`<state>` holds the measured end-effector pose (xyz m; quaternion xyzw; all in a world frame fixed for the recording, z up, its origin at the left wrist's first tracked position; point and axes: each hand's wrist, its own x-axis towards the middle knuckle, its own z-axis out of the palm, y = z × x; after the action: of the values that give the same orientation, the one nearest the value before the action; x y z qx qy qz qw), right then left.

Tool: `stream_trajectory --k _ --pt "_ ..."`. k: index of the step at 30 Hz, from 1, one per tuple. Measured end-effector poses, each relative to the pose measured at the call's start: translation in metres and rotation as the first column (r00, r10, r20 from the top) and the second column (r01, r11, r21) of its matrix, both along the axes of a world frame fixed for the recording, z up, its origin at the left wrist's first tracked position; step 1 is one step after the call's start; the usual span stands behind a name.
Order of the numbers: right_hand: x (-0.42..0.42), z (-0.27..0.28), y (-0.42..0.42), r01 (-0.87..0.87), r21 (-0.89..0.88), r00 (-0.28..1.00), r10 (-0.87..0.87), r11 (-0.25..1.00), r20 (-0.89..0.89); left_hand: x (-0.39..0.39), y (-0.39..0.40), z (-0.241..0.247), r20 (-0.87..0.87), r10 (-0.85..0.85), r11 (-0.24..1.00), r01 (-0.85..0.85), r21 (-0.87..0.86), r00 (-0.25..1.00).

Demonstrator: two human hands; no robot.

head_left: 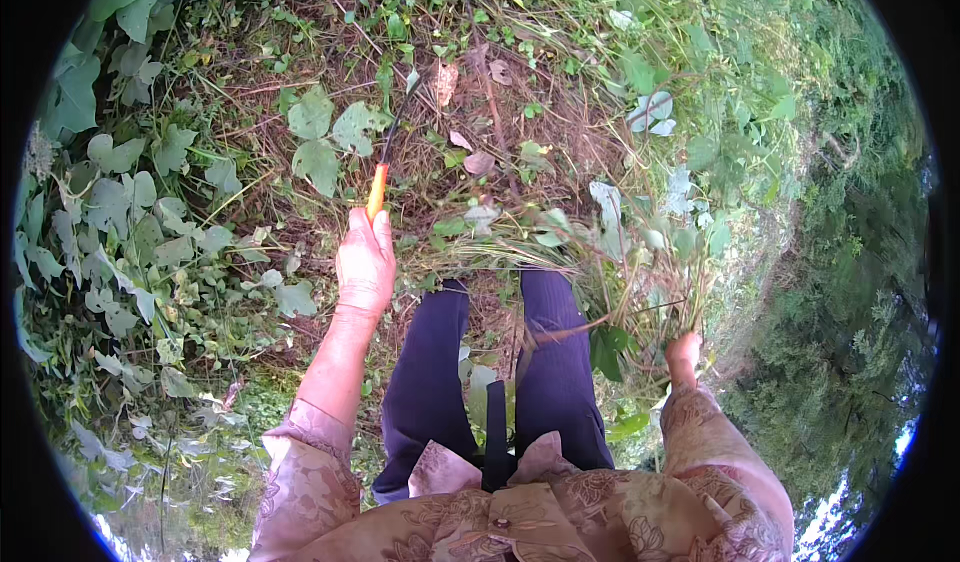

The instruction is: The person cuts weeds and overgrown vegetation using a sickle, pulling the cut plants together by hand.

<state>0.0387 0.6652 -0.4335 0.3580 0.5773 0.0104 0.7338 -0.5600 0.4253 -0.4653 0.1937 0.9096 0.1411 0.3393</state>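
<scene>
In the head view, my left hand (pixel 365 258) grips the orange handle of a sickle (pixel 377 189). Its dark, narrow curved blade (pixel 397 117) points away from me over the ground, close to a few broad leaves (pixel 319 134). The far end of the blade is hard to make out among dry stems. Out to the right, my right hand (pixel 683 353) is closed around a bundle of weeds and vines (pixel 675 280). Long stems and leaves from the bundle spread forward and across to the left, in front of my right knee. Leaves and stems partly hide its fingers.
Dry brown stems and litter (pixel 450 142) cover the ground ahead. Dense broad-leaved vines (pixel 142 224) grow along the left. A thin woody stem (pixel 491 104) lies ahead. My dark-trousered legs (pixel 559 367) are below. Trees and shrubs (pixel 832 322) stand on the right.
</scene>
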Motion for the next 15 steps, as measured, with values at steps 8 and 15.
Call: stream_trajectory --k 8,15 --pt "0.235 0.187 -0.075 0.217 0.526 0.950 -0.302 0.822 0.081 -0.032 -0.108 0.053 -0.237 0.165 0.970 -0.201 -0.136 0.957" --pt "0.038 0.014 0.051 0.878 0.068 0.439 -0.738 0.474 -0.512 -0.017 -0.074 0.015 -0.324 0.105 0.965 -0.176 -0.197 0.940"
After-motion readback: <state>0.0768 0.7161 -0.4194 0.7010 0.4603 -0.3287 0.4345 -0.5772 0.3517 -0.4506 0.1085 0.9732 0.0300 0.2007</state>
